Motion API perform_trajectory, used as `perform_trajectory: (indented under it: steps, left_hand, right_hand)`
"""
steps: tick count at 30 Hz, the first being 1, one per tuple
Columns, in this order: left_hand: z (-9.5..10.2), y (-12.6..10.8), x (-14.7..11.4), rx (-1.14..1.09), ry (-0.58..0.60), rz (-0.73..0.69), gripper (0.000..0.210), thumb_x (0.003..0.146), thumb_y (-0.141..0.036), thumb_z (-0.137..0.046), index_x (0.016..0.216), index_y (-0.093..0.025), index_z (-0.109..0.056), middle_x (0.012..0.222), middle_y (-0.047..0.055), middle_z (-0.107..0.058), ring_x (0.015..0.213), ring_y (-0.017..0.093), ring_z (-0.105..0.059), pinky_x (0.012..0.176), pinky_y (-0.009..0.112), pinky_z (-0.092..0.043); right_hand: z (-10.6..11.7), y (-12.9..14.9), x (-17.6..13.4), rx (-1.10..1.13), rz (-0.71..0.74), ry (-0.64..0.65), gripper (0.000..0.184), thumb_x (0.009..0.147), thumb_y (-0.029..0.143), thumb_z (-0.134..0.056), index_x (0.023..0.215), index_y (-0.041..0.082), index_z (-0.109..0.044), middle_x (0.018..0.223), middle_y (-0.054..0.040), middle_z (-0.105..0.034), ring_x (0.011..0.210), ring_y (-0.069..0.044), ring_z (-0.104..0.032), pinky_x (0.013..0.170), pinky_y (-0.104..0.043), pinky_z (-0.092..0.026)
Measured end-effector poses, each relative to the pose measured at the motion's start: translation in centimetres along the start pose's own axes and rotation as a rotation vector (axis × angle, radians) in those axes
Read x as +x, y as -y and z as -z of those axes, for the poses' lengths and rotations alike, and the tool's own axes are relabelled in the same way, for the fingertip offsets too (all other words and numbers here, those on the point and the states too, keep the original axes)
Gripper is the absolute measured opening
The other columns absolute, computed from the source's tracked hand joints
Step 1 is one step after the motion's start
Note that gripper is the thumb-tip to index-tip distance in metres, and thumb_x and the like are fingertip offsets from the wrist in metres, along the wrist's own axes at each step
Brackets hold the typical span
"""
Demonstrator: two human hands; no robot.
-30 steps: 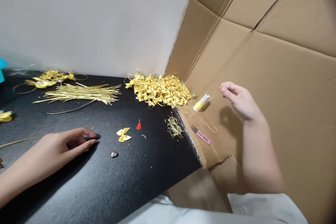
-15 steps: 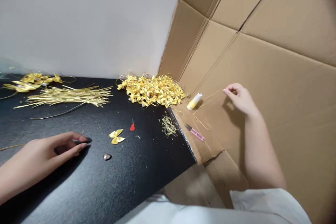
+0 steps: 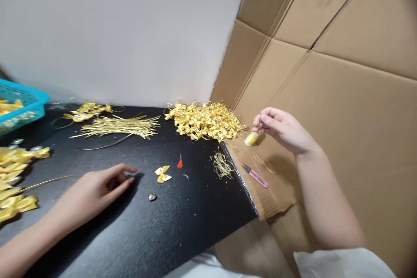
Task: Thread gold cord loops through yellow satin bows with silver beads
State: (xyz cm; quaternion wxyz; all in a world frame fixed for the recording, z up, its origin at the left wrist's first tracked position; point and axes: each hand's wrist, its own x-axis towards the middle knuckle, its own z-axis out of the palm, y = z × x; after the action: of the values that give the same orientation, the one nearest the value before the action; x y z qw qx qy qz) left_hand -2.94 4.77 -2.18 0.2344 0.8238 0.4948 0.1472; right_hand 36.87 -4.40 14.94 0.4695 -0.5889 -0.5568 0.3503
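Note:
My left hand (image 3: 102, 189) rests on the black table with its thumb and index finger apart and nothing between them. Right of its fingertips lie a yellow ribbon bow (image 3: 162, 174) and a silver heart-shaped bead (image 3: 152, 197). A red needle threader (image 3: 180, 163) is just beyond the bow. My right hand (image 3: 280, 130) is raised over the cardboard, fingers pinched together by the top of a yellow thread spool (image 3: 251, 139), which it partly hides. The thread in the pinch is too fine to make out now. Pink thread snips (image 3: 256, 176) lie below that hand.
A heap of finished bows (image 3: 205, 121) stands by the wall, left of the cardboard (image 3: 352, 108). Gold twist ties (image 3: 120, 126) lie in a bundle. Thread scraps (image 3: 223, 165) sit near the table edge. At left are more bows (image 3: 16, 167) and a blue basket (image 3: 35, 95).
My right hand has moved left to the spool, drawing in the thread that stretched between them. The view has swung left, bringing in the basket and more bows. My left hand remains on the table.

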Motion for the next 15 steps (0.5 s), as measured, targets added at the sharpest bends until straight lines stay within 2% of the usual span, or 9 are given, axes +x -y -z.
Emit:
perform_trajectory:
  steps: [3, 8, 12, 15]
  left_hand:
    - [0.0, 0.0, -0.1, -0.022, 0.080, -0.032, 0.048, 0.083, -0.057, -0.040, 0.102, -0.020, -0.063, 0.067, -0.002, -0.065, 0.054, 0.015, -0.054, 0.055, 0.024, -0.041]
    - [-0.2, 0.3, -0.4, -0.060, 0.067, -0.083, 0.043, 0.086, -0.053, -0.041, 0.100, -0.019, -0.063, 0.065, 0.001, -0.064, 0.055, 0.016, -0.053, 0.055, 0.024, -0.039]
    - [-0.2, 0.1, -0.6, -0.084, 0.069, -0.100, 0.039, 0.086, -0.050, -0.042, 0.097, -0.020, -0.065, 0.065, 0.001, -0.064, 0.055, 0.015, -0.053, 0.055, 0.024, -0.038]
    - [-0.1, -0.2, -0.6, -0.093, 0.068, -0.104, 0.039, 0.086, -0.049, -0.043, 0.095, -0.019, -0.065, 0.065, 0.001, -0.064, 0.055, 0.015, -0.052, 0.054, 0.024, -0.038]
  right_hand:
    - [-2.7, 0.3, 1.0, 0.041, -0.023, 0.111, 0.028, 0.078, 0.044, -0.069, 0.077, 0.020, -0.054, 0.082, -0.0023, -0.063, 0.071, -0.014, -0.062, 0.073, -0.031, -0.053]
    - [-5.8, 0.2, 2.2, 0.048, -0.036, 0.220, 0.025, 0.080, 0.041, -0.066, 0.077, 0.021, -0.051, 0.079, -0.0011, -0.061, 0.067, -0.013, -0.060, 0.073, -0.032, -0.053]
    - [-6.0, -0.7, 2.8, -0.050, 0.023, 0.158, 0.020, 0.081, 0.038, -0.062, 0.077, 0.021, -0.052, 0.077, -0.0011, -0.060, 0.069, -0.014, -0.059, 0.073, -0.033, -0.052]
    - [-5.1, -1.9, 2.7, -0.297, 0.115, 0.066, 0.019, 0.083, 0.037, -0.058, 0.077, 0.020, -0.053, 0.076, -0.0022, -0.060, 0.071, -0.015, -0.058, 0.069, -0.032, -0.049]
